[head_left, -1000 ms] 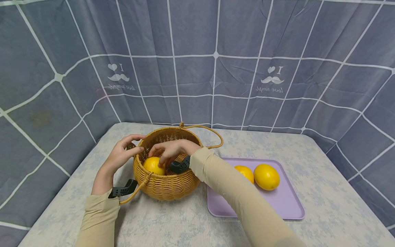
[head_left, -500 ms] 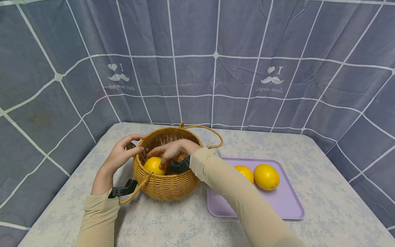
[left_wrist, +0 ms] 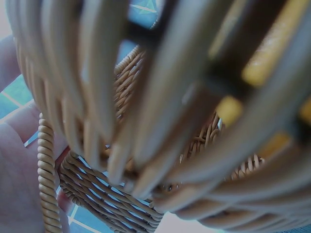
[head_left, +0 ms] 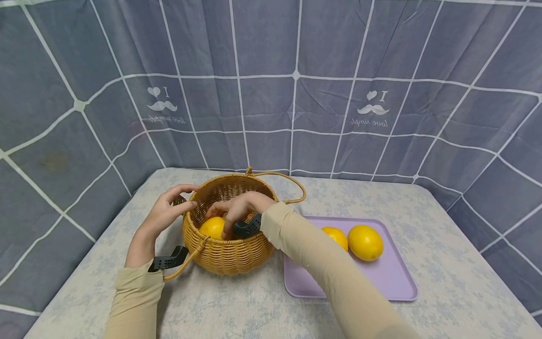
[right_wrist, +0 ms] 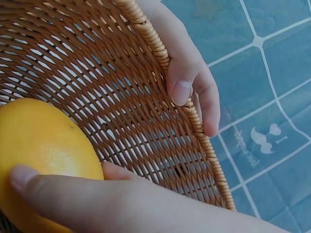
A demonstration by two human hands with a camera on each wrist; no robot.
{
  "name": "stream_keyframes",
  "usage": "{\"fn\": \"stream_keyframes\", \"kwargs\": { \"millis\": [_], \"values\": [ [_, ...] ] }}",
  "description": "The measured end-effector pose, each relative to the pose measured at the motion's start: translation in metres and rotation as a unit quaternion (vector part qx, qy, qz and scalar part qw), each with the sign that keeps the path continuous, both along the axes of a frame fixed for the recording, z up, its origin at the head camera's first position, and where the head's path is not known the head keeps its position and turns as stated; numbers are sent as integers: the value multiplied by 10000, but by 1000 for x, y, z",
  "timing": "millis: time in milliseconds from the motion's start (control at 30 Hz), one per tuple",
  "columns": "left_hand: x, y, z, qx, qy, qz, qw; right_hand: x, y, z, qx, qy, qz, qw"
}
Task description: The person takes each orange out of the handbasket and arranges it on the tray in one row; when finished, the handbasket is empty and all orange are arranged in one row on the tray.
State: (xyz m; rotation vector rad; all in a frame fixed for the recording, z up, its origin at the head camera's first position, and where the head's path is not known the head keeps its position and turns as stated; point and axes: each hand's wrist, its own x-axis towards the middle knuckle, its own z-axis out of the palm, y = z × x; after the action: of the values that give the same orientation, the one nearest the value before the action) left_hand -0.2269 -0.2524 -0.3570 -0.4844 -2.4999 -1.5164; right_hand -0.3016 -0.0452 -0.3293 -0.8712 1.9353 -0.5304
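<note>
A round wicker basket (head_left: 230,259) stands on the table at left of centre in the head view. My left hand (head_left: 163,214) holds its left rim, thumb over the edge, as the right wrist view also shows. Inside the basket lies a yellow lemon (head_left: 211,228), close to the near left wall. My right hand (head_left: 237,207) reaches down into the basket and holds this lemon (right_wrist: 53,141), thumb on its near side. Most of the other fingers are hidden behind it. Wicker strands (left_wrist: 160,97) fill the left wrist view, with bits of yellow behind them.
Right of the basket lies a purple tray (head_left: 385,282) bearing two lemons (head_left: 365,242), one partly covered by my right sleeve. One basket handle (head_left: 296,183) hangs out behind; another (head_left: 184,267) drops toward my left wrist. A grey checked curtain (head_left: 271,103) surrounds the table.
My right fingers have shifted on the lemon, the thumb sliding toward its right side. The lemon has turned or moved very slightly. Left hand and basket stay where they were.
</note>
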Motion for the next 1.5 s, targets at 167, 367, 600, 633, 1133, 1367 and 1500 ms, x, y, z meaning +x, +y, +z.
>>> {"fn": "stream_keyframes", "kwargs": {
  "millis": [167,367,600,633,1133,1367,1500],
  "values": [
    [0,0,2,-64,3,20,10000,-1,0,2,275,262,405,9985],
    [0,0,4,-49,12,30,10000,-1,-1,3,401,383,311,9980],
    [1,-1,4,-33,44,46,10000,-2,0,4,429,407,348,9976],
    [1,-1,4,-37,46,49,10000,-2,0,5,419,451,388,9973],
    [0,-1,-3,-29,-43,67,10000,4,16,15,-142,1023,277,9943],
    [2,-1,-1,-37,-3,60,10000,13,30,30,-1045,1511,405,9821],
    [2,0,-1,-11,-5,54,10000,17,43,43,-1551,1754,411,9713]
  ]
}}
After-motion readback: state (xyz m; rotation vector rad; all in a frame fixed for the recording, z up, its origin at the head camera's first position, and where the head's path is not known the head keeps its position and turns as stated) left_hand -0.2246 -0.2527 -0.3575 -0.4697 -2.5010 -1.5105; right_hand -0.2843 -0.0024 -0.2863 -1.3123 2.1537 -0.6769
